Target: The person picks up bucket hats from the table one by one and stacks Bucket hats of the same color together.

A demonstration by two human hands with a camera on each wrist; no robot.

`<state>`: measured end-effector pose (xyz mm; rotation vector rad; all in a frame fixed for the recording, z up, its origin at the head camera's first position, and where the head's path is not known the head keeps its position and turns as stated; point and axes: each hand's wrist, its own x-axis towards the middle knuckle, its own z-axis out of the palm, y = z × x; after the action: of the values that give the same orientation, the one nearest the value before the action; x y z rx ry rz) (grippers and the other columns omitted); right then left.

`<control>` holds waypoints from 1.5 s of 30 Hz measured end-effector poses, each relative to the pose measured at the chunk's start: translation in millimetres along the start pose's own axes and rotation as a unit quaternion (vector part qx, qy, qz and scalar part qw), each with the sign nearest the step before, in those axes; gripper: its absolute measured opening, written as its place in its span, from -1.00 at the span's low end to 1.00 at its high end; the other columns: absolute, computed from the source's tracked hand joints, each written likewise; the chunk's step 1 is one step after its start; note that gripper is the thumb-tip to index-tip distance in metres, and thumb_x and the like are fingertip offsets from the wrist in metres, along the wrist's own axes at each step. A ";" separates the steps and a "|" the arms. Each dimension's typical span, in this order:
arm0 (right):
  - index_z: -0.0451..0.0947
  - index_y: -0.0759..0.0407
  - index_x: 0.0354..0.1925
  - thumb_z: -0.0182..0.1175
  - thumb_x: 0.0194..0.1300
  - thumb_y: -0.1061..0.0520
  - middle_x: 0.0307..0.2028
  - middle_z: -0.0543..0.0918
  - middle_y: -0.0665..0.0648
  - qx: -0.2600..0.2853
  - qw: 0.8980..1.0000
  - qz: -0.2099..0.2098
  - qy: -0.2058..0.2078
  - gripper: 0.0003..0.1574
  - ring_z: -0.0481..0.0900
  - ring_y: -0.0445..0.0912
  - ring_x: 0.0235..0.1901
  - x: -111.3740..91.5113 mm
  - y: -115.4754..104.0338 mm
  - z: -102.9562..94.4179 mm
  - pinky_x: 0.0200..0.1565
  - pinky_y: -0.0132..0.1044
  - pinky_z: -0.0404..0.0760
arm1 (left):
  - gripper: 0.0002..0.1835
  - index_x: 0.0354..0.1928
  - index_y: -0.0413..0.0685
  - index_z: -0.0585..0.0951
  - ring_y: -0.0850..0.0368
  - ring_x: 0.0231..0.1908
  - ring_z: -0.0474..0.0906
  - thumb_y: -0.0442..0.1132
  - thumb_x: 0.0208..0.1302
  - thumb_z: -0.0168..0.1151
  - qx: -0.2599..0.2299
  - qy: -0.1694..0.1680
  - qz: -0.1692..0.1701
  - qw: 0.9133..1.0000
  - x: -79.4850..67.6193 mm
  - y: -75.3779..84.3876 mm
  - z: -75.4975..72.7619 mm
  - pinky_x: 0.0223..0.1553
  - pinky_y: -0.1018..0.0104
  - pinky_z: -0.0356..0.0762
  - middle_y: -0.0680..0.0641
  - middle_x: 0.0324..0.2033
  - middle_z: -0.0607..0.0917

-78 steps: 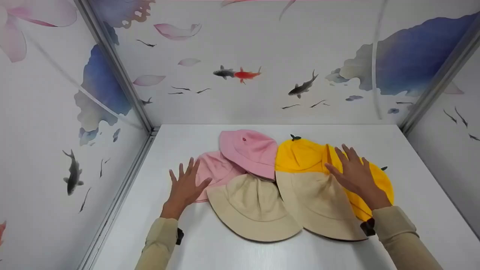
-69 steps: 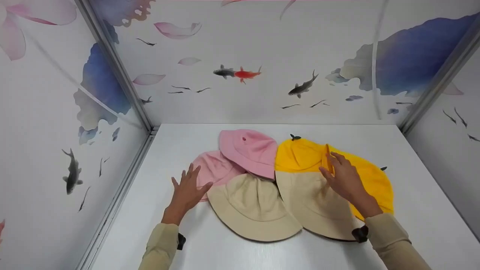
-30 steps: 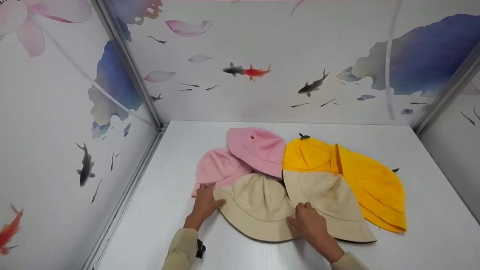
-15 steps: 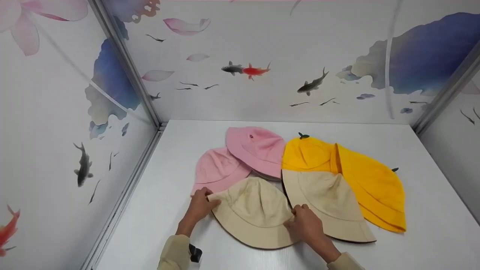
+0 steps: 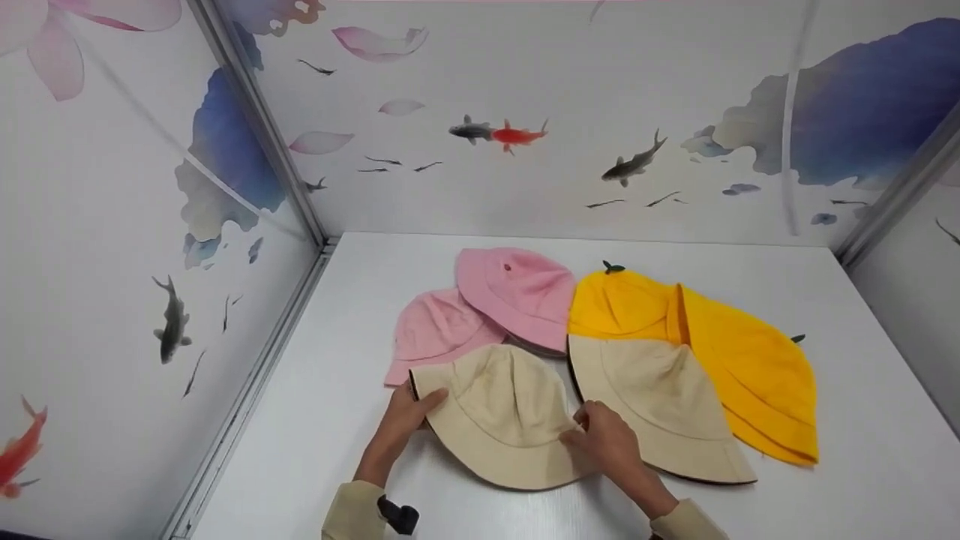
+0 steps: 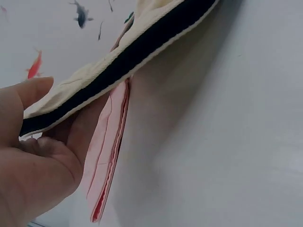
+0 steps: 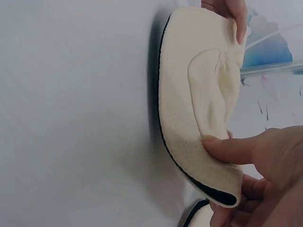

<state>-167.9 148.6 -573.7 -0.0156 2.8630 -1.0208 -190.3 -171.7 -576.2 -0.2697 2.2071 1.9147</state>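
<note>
Pinching one beige hat (image 5: 510,409) by opposite brim ends (image 5: 430,380), your left hand (image 5: 403,414) and right hand (image 5: 609,441) likely balance it, well inside the table's (image 5: 307,390) left edge.

The head view looks forward and down from above the left grip (image 5: 403,420) and the right grip (image 5: 609,439), far enough back to take in the beige hat (image 5: 502,405) between them, the surface (image 5: 300,420) around and the patterned wall (image 5: 555,67) beyond. The left wrist view, close by the left grip, faces along the hat's brim (image 6: 137,56); the right wrist view, close by the right grip, faces across the hat toward the left grip. All three share this hat.
</note>
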 end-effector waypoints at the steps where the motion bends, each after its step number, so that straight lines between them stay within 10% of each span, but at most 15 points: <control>1: 0.52 0.20 -0.32 0.50 0.06 0.13 -0.46 0.45 0.04 0.003 1.000 -0.001 0.004 -0.66 0.37 -0.12 -0.46 0.4 0.3 -0.4 -0.43 -0.29 0.28 | -0.42 0.21 -0.34 0.41 0.23 -0.33 0.65 -0.05 0.37 0.28 0.002 -0.008 0.006 1.000 -0.1 0.5 0.6 -0.35 0.36 0.61 -0.12 -0.20 0.73; 12: 0.63 0.17 -0.23 0.44 0.18 0.13 -0.36 0.65 0.04 0.028 0.999 -0.014 0.038 -0.78 0.56 -0.12 -0.37 3.2 11.8 -0.8 -0.38 -0.27 0.46 | -0.56 0.19 -0.39 0.43 0.17 -0.33 0.73 -0.12 0.54 0.05 -0.082 -0.049 0.029 0.995 -6.4 -0.4 -1.5 -0.37 0.32 0.70 -0.05 -0.30 0.75; 23: 0.64 0.25 -0.13 0.32 0.30 0.14 -0.30 0.71 0.11 0.044 0.997 -0.002 0.063 -0.77 0.61 -0.08 -0.32 6.7 34.5 -32.8 -0.31 -0.30 0.54 | -0.50 0.27 -0.37 0.37 0.17 -0.31 0.73 -0.09 0.53 0.06 -0.115 -0.021 0.035 0.993 -10.5 3.0 -11.2 -0.34 0.27 0.72 -0.03 -0.28 0.71; 36: 0.57 0.41 0.04 0.38 0.23 0.11 0.03 0.52 0.53 -0.035 0.988 0.004 0.152 -0.49 0.48 0.35 0.01 -3.5 75.5 -69.4 0.02 0.20 0.49 | -0.50 0.25 -0.36 0.38 0.22 -0.31 0.69 -0.08 0.52 0.07 -0.111 -0.011 0.033 0.993 -11.4 0.3 -13.7 -0.32 0.31 0.69 0.01 -0.29 0.69; 45: 0.22 0.50 0.34 0.29 0.25 -0.31 0.20 0.23 0.67 -0.062 0.986 0.150 0.047 0.10 0.29 0.46 0.10 0.7 101.5 -98.7 0.12 0.29 0.40 | -0.51 0.25 -0.38 0.37 0.21 -0.31 0.70 -0.09 0.53 0.07 -0.123 -0.016 0.033 0.992 -6.9 -3.5 -16.1 -0.32 0.31 0.69 0.02 -0.30 0.69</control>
<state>-176.0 289.4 -561.8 0.4524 2.8857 -0.8044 -183.2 -188.1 -575.4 -0.2044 1.9820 2.2129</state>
